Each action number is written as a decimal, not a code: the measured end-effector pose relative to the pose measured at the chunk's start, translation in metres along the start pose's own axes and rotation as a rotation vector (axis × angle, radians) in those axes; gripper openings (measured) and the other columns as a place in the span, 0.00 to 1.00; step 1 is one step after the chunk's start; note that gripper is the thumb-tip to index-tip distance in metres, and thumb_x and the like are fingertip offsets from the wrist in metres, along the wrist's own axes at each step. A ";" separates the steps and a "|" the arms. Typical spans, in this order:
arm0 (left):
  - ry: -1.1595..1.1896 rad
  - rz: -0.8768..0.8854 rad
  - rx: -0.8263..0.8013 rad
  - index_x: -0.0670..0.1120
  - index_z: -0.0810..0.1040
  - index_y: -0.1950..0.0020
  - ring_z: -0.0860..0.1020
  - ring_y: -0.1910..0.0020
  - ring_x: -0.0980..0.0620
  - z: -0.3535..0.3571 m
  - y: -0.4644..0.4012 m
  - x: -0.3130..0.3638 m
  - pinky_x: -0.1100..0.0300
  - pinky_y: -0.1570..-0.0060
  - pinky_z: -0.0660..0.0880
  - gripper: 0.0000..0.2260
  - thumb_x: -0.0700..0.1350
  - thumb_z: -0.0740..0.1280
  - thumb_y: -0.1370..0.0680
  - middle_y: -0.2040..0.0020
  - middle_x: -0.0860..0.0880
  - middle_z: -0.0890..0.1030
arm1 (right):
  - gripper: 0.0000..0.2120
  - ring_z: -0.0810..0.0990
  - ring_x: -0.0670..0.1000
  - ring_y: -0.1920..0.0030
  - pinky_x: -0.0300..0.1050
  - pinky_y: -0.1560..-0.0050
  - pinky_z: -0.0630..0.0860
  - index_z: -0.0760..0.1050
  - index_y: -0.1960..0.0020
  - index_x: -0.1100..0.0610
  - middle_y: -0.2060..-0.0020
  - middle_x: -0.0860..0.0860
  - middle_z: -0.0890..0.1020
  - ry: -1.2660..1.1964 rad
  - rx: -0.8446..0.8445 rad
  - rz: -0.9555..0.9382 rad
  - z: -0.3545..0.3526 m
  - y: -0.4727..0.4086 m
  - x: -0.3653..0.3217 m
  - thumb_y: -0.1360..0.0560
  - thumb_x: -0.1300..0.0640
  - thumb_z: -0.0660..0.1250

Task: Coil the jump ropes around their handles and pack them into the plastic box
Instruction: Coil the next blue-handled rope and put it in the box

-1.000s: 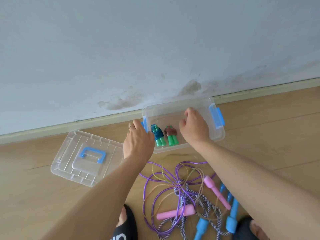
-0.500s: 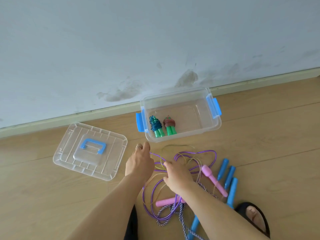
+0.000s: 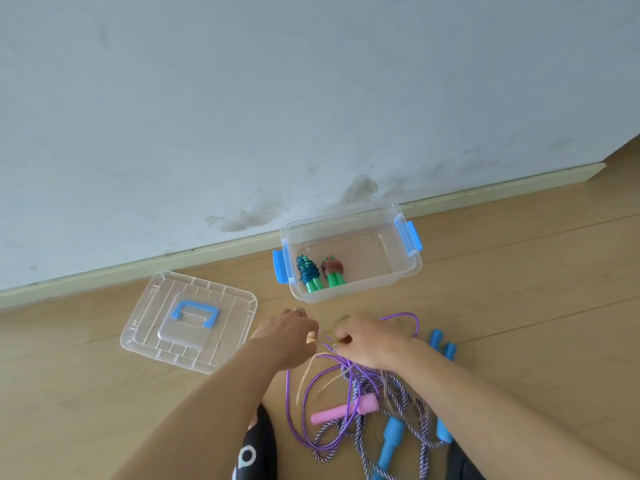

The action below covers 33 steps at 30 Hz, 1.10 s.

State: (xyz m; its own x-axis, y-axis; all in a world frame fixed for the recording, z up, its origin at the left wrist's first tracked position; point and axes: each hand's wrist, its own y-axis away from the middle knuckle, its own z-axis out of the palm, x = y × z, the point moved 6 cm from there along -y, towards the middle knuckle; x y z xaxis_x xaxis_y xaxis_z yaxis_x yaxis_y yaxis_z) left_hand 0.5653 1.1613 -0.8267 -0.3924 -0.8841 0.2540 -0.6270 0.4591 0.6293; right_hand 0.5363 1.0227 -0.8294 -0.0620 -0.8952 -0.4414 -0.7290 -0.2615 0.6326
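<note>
Jump ropes (image 3: 349, 393) lay tangled just before the plastic box (image 3: 408, 271); both hands, having left its rim, now pinched a yellowish cord (image 3: 330, 336) — left hand (image 3: 291, 336), right hand (image 3: 367, 341) — likely the next coiling.

A light wooden floor (image 3: 519, 289) meets a pale skirting board. On it sit a clear plastic box (image 3: 412, 271) with blue latches, its clear lid (image 3: 235, 317) with a blue handle lying to the left, and a tangle of jump ropes (image 3: 349, 393) with pink and blue handles.
</note>
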 end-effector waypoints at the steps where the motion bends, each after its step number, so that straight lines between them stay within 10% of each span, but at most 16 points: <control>1: 0.017 0.004 0.009 0.53 0.78 0.43 0.73 0.38 0.46 -0.013 0.007 0.007 0.51 0.39 0.71 0.11 0.52 0.60 0.20 0.40 0.49 0.75 | 0.13 0.70 0.54 0.64 0.46 0.63 0.67 0.69 0.67 0.57 0.68 0.55 0.74 -0.014 0.015 0.004 -0.017 0.012 -0.005 0.24 0.54 0.62; 6: 0.147 0.015 0.157 0.53 0.66 0.65 0.77 0.53 0.44 -0.094 0.059 0.046 0.50 0.51 0.76 0.14 0.53 0.57 0.20 0.55 0.48 0.78 | 0.17 0.70 0.53 0.64 0.44 0.68 0.63 0.66 0.70 0.54 0.73 0.48 0.70 0.001 0.177 -0.020 -0.097 0.081 -0.035 0.23 0.55 0.62; 14: 0.485 0.255 0.338 0.58 0.74 0.42 0.81 0.55 0.58 -0.168 0.154 0.106 0.66 0.58 0.76 0.11 0.50 0.68 0.24 0.47 0.56 0.80 | 0.08 0.79 0.48 0.64 0.45 0.53 0.76 0.83 0.58 0.59 0.67 0.51 0.83 -0.635 0.400 -0.218 -0.160 0.182 -0.080 0.30 0.64 0.65; 23: 0.883 0.210 0.632 0.41 0.76 0.62 0.79 0.64 0.46 -0.198 0.211 0.095 0.53 0.54 0.77 0.14 0.46 0.61 0.20 0.68 0.51 0.81 | 0.09 0.68 0.46 0.72 0.42 0.66 0.64 0.78 0.60 0.56 0.74 0.45 0.71 -0.412 0.532 -0.269 -0.177 0.243 -0.091 0.25 0.52 0.71; 27: 1.358 0.147 0.826 0.47 0.63 0.67 0.62 0.74 0.51 -0.213 0.228 0.066 0.55 0.69 0.70 0.17 0.45 0.61 0.19 0.73 0.51 0.64 | 0.18 0.62 0.46 0.72 0.41 0.69 0.59 0.71 0.68 0.55 0.74 0.45 0.65 -0.273 0.567 -0.254 -0.176 0.248 -0.096 0.23 0.49 0.68; 33: 1.383 0.111 0.901 0.49 0.58 0.68 0.57 0.73 0.52 -0.210 0.235 0.053 0.60 0.73 0.57 0.21 0.54 0.64 0.22 0.73 0.52 0.60 | 0.14 0.64 0.43 0.74 0.37 0.70 0.61 0.79 0.62 0.54 0.79 0.42 0.68 -0.351 0.583 -0.248 -0.182 0.255 -0.091 0.21 0.48 0.66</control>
State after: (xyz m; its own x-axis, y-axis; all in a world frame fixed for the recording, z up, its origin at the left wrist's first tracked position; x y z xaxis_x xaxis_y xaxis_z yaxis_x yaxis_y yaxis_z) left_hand 0.5381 1.2042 -0.5111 0.0894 -0.0226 0.9957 -0.9959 -0.0145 0.0891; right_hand 0.4800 0.9717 -0.5116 0.0084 -0.6401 -0.7682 -0.9890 -0.1190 0.0883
